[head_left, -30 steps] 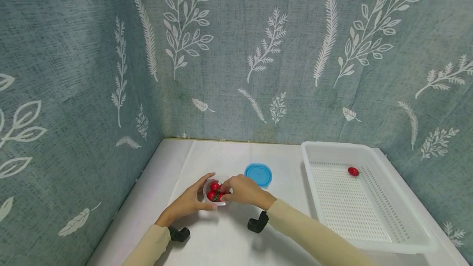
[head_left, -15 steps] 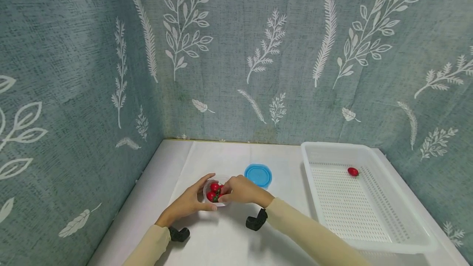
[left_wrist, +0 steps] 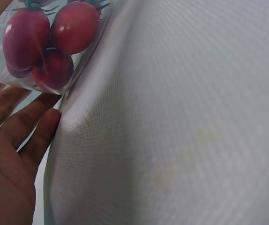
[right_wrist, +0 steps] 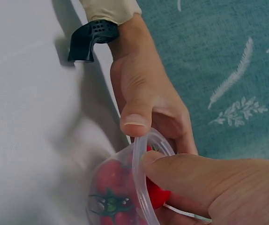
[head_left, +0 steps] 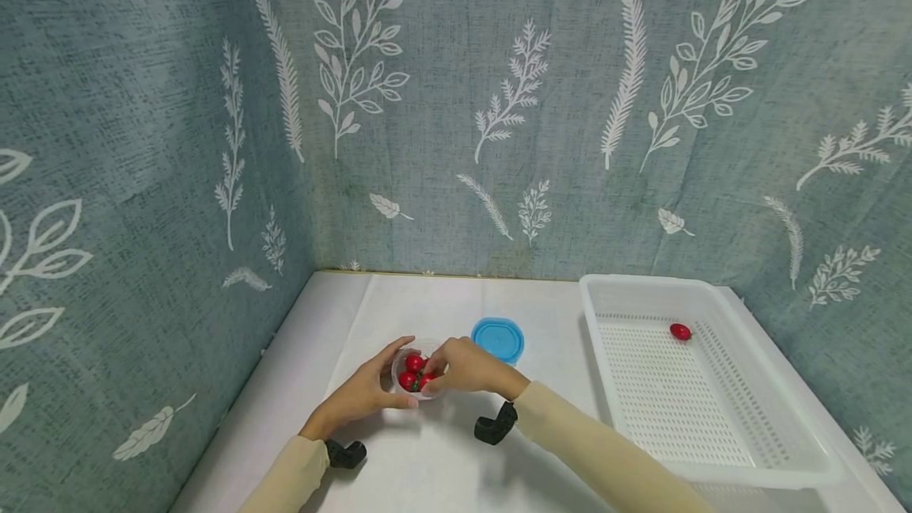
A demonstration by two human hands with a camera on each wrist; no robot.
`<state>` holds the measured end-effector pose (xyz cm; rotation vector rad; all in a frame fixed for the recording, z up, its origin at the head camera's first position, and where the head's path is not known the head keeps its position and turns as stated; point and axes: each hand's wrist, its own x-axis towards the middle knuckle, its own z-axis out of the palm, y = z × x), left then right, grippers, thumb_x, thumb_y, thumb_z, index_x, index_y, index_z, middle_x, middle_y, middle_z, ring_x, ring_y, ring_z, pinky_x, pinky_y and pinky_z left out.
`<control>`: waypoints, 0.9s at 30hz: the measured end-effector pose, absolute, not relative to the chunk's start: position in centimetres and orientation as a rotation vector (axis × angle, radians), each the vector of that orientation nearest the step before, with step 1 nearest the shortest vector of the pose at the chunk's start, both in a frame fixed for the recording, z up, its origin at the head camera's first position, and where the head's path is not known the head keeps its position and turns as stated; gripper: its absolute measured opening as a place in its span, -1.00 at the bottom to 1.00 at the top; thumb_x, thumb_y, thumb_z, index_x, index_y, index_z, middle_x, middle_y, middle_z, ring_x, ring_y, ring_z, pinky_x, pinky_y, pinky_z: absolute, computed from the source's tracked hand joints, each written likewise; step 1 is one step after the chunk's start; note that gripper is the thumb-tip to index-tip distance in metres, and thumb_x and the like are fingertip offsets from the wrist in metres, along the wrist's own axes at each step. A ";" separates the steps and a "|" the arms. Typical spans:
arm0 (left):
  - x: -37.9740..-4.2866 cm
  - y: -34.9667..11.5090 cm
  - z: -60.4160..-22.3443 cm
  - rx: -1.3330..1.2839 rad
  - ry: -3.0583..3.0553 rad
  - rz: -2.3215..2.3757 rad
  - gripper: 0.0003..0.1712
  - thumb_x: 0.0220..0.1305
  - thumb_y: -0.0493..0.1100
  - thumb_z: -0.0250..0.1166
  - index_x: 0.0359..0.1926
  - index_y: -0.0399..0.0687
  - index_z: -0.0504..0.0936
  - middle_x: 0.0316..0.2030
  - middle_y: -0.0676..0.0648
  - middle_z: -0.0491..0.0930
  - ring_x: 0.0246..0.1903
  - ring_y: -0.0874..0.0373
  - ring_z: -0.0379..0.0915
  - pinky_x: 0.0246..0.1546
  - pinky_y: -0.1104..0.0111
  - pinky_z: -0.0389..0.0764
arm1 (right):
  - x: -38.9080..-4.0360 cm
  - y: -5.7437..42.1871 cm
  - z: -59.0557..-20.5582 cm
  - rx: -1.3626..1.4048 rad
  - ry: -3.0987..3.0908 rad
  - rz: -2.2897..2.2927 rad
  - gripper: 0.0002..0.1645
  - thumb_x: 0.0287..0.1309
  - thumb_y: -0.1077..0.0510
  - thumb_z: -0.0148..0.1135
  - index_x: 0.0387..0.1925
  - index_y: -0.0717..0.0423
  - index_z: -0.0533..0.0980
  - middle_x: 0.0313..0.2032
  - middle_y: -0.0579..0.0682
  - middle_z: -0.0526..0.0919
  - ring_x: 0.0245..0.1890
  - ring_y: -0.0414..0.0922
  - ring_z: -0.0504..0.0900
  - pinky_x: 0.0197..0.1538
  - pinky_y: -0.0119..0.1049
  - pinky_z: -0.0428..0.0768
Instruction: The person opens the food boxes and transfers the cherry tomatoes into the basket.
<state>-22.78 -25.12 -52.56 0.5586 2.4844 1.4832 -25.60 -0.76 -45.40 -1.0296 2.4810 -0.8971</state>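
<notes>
Red cherry tomatoes (left_wrist: 26, 40) with green stems fill much of a small clear plastic tub (right_wrist: 141, 180) standing on the white cloth. My left hand (head_left: 365, 388) holds the tub from its left side, thumb in front and fingers behind. In the right wrist view that thumb lies at the rim. My right hand (head_left: 472, 367) reaches over the rim from the right, its thumb and fingers pinching a tomato (right_wrist: 158, 193) inside. Part of this tomato is hidden by the thumb.
Behind my right hand a round blue lid (head_left: 499, 339) lies flat. A white perforated basket (head_left: 684, 402) stands to the right, with a single red tomato (head_left: 680, 332) near its back. Patterned fabric walls (head_left: 442, 141) rise at the back and left.
The right wrist has shifted very slightly left, and a bit more of the tomato at the right fingertips shows. My left hand keeps its place on the tub.
</notes>
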 end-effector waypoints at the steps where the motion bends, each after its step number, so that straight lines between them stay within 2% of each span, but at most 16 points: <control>1: -22.8 -25.1 -52.5 0.561 2.484 1.485 0.24 0.09 0.02 0.63 0.64 0.12 0.04 0.54 -0.21 0.16 0.51 -0.21 0.09 0.45 -0.25 0.06 | -25.6 -0.7 -45.3 -1.028 2.479 -0.899 -0.77 0.09 0.07 0.59 -0.23 0.07 0.77 -0.38 -0.25 0.74 -0.37 -0.36 0.61 -0.33 -0.44 0.59; 6: -22.8 -25.0 -52.5 0.561 2.479 1.497 0.24 0.08 0.01 0.63 0.64 0.11 0.04 0.54 -0.22 0.17 0.51 -0.21 0.07 0.43 -0.25 0.11 | -25.6 -0.5 -44.9 -1.050 2.488 -0.915 -0.76 0.07 0.12 0.60 -0.21 0.06 0.75 -0.36 -0.24 0.74 -0.34 -0.34 0.63 -0.31 -0.44 0.58; 12: -22.7 -25.0 -52.7 0.527 2.504 1.477 0.24 0.04 0.04 0.65 0.62 0.19 0.09 0.51 -0.18 0.24 0.51 -0.18 0.11 0.45 -0.26 0.01 | -25.6 0.0 -44.0 -1.119 2.500 -0.968 -0.80 0.11 0.14 0.56 -0.20 0.07 0.76 -0.34 -0.19 0.78 -0.32 -0.30 0.66 -0.31 -0.42 0.57; 18: -22.7 -24.9 -52.7 0.491 2.499 1.490 0.25 0.01 0.05 0.67 0.62 0.17 0.11 0.52 -0.17 0.23 0.52 -0.19 0.08 0.45 -0.29 -0.03 | -25.8 1.0 -42.6 -1.104 2.519 -0.988 -0.79 0.15 0.11 0.54 -0.17 0.03 0.74 -0.34 -0.19 0.77 -0.31 -0.34 0.65 -0.29 -0.39 0.60; 27: -22.7 -24.7 -52.7 0.466 2.522 1.478 0.27 -0.01 0.05 0.68 0.62 0.11 0.12 0.51 -0.16 0.25 0.50 -0.18 0.12 0.46 -0.29 -0.04 | -26.5 4.3 -40.7 -1.065 2.625 -0.972 -0.78 0.20 -0.01 0.51 -0.13 -0.10 0.73 -0.29 -0.27 0.75 -0.24 -0.24 0.66 -0.19 -0.28 0.63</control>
